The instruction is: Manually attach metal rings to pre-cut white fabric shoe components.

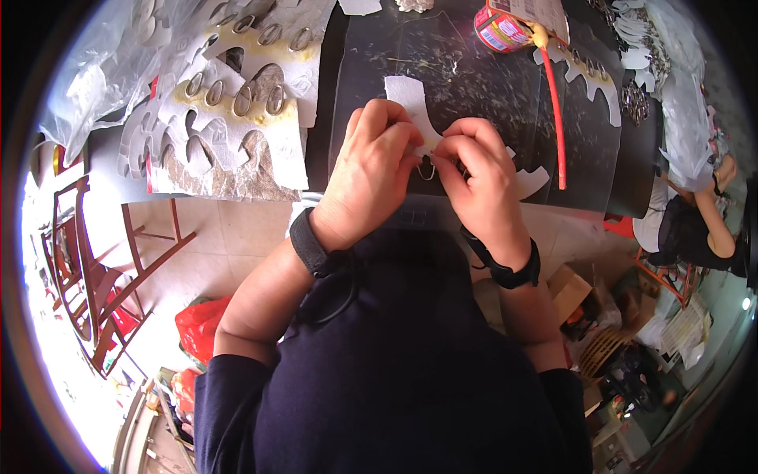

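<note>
Shirt fabric in dark navy [395, 355] fills the lower middle, and a black wristband [309, 243] circles the left wrist. Just ahead, the left hand [371, 170] is closed in a pinch on the lower part of a whitish curved strip [407, 95]. The right hand [482, 182] pinches at the same end, beside a thin metal ring [427, 178] set between the fingertips; which fingertips press on the ring is hidden. Both strip and ring are over the near part of the dark tabletop [395, 47]. A pale cut scrap [532, 182] lies by the right hand. To the left, whitish cut-out sheets [286, 158] carry oval metal rings [275, 112] along yellowish edges. Farther off, to the right, a red stick [555, 118] with a yellow-coated end leans at a red-labelled tin [500, 30].
</note>
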Demonstrator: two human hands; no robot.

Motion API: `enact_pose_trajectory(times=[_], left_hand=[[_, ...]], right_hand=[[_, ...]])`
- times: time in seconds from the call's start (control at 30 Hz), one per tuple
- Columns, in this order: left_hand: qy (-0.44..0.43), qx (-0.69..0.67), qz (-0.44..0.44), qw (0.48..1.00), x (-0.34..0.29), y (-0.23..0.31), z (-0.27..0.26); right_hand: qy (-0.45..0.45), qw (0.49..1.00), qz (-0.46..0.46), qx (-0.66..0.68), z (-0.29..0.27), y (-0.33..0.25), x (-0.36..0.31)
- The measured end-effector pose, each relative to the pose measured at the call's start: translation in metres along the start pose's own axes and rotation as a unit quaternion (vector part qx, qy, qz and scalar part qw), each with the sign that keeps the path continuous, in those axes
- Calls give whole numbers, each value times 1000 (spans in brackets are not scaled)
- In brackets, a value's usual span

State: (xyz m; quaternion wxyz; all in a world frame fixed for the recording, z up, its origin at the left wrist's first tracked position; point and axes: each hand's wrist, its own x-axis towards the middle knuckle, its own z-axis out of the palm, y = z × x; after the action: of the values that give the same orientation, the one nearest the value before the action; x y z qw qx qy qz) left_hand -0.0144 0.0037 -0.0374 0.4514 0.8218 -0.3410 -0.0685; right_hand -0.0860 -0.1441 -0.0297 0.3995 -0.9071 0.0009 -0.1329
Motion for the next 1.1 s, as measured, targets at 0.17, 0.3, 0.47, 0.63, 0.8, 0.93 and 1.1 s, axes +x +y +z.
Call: enact_pose_trajectory(times=[0.17,0.3,0.47,0.63,0.8,0.93,1.1], left_hand=[[-7,-8,4,1000,1,0,-3],[-14,-11,2,1000,3,-1,-3],[-11,-30,-9,999,3,-3,-3],[15,10,-15,1000,2,-1,3],[23,-4,-19,1000,4,1,3],[22,-24,-35,999,5,1,3],[51,12,-57,997,6,5,9]], right_hand=[[-4,998,50,45,0,4,-1],[-4,995,71,68,1,4,-2],[-15,997,62,53,0,5,0],[-30,997,49,44,-3,-3,3],[-32,999,5,-9,-3,3,5],[-32,999,30,4,-3,3,6],[-29,999,43,-15,-2,1,8]])
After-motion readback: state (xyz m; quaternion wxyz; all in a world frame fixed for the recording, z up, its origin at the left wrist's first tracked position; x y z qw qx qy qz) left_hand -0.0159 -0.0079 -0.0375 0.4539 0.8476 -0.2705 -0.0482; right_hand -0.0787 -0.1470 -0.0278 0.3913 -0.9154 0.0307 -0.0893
